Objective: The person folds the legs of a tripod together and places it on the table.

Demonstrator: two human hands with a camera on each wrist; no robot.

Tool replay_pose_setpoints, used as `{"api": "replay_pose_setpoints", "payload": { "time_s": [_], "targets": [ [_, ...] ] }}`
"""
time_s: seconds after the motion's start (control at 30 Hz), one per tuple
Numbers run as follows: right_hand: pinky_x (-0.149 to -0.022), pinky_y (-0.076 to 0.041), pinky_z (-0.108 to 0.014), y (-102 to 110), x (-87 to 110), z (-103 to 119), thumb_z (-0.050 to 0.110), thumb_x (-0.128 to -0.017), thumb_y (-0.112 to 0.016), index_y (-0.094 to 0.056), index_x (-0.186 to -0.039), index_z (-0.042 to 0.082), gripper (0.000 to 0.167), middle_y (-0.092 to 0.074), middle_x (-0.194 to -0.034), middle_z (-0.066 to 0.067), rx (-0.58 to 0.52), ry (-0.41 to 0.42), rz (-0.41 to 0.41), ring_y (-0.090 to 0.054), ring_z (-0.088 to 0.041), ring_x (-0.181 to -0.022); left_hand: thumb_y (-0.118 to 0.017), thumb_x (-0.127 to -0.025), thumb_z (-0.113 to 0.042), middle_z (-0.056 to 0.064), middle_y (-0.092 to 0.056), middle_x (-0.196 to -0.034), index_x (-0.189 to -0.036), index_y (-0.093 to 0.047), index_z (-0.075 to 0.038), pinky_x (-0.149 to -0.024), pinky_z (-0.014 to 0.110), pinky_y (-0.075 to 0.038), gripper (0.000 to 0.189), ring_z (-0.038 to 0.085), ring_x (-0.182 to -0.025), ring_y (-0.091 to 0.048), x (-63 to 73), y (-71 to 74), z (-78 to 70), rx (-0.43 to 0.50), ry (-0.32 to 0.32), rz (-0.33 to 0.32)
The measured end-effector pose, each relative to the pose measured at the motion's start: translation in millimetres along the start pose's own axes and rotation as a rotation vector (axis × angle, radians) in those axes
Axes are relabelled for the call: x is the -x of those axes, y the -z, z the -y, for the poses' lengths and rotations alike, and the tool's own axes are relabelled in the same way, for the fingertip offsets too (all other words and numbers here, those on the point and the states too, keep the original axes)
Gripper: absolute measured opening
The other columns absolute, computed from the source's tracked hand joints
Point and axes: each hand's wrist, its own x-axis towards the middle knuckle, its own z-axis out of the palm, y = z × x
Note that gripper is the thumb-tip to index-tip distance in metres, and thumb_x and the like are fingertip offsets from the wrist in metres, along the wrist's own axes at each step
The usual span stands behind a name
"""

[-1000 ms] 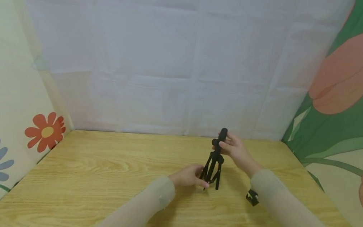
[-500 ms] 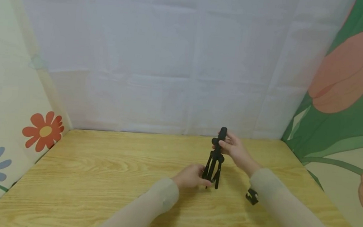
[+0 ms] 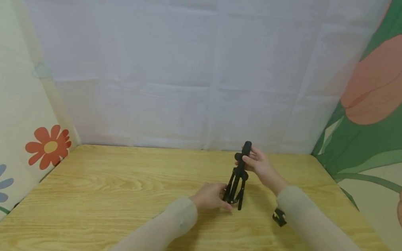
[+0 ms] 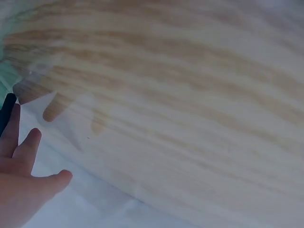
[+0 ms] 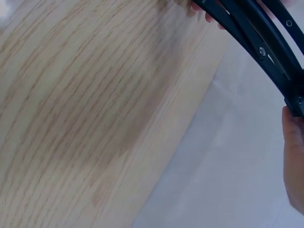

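While its slim black legs stand only narrowly apart, the small tripod (image 3: 240,167) is held nearly upright over the right-of-centre part of the table, its top leaning slightly to the right; whether its feet touch the wood, I cannot tell. It is probably light and stiff, likely of plastic or thin metal, smooth enough to slip a little, and not very fragile, though the hinged legs may be its weak point and could swing or pinch a finger. The thick upper part looks the surest place to hold it, with a second touch low on one leg.

That upper part is where the right hand (image 3: 260,164) grips, thumb in front and fingers bent around the far side. Down by the legs, the left hand (image 3: 210,196) has its thumb spread well away from its fingers; in the left wrist view one fingertip seems to meet a dark leg, with no closed grip around it.

Near the right sleeve (image 3: 296,205), a small black object (image 3: 279,217) lies on the wood-grain table (image 3: 107,213). Beyond the table's far edge hangs a creased white sheet (image 3: 156,58).
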Motion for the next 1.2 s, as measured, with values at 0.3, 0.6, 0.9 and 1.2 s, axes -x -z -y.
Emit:
{"api": "replay_pose_setpoints", "payload": {
  "time_s": [0.3, 0.6, 0.9, 1.2],
  "targets": [
    [-0.090, -0.051, -0.044, -8.3, -3.6, 6.4, -0.004, -0.100, -0.045, -0.025, -0.147, -0.011, 0.052, -0.052, -0.124, -0.040, 0.044, 0.008, 0.009, -0.061, -0.043, -0.107, -0.084, -0.074, -0.037, 0.000, -0.072, -0.104, -0.113, -0.066, -0.011, -0.108, 0.063, -0.022, 0.050, 0.018, -0.102, -0.065, 0.9, -1.8, -0.9, -0.119, -0.052, -0.063],
    [-0.091, -0.050, -0.045, -5.5, -5.0, 0.8, -0.003, -0.100, -0.045, -0.029, -0.146, -0.010, 0.049, -0.050, -0.126, -0.040, 0.043, -0.013, -0.017, -0.067, -0.028, -0.100, -0.083, -0.075, -0.035, 0.000, -0.072, -0.104, -0.115, -0.065, -0.011, -0.108, 0.063, -0.021, 0.050, 0.020, -0.105, -0.064, 2.1, -5.1, -1.2, -0.060, -0.045, -0.055],
    [-0.090, -0.050, -0.047, 2.8, -1.9, -7.2, -0.003, -0.101, -0.043, -0.028, -0.144, -0.012, 0.047, -0.051, -0.124, -0.040, 0.034, -0.020, -0.037, -0.068, -0.028, -0.098, -0.084, -0.075, -0.033, 0.002, -0.069, -0.116, -0.126, -0.061, -0.008, -0.110, 0.059, -0.020, 0.061, 0.021, -0.113, -0.060, -0.1, -5.2, -4.3, -0.038, -0.023, 0.021],
    [-0.090, -0.051, -0.047, 0.6, -3.8, -2.4, 0.001, -0.101, -0.047, -0.032, -0.144, -0.010, 0.046, -0.053, -0.126, -0.037, 0.046, -0.027, -0.055, -0.059, -0.047, -0.109, -0.084, -0.076, -0.031, 0.002, -0.071, -0.109, -0.123, -0.063, -0.008, -0.110, 0.060, -0.020, 0.056, 0.020, -0.109, -0.062, 0.5, -0.5, -6.0, -0.090, -0.064, -0.004]
  ]
}}
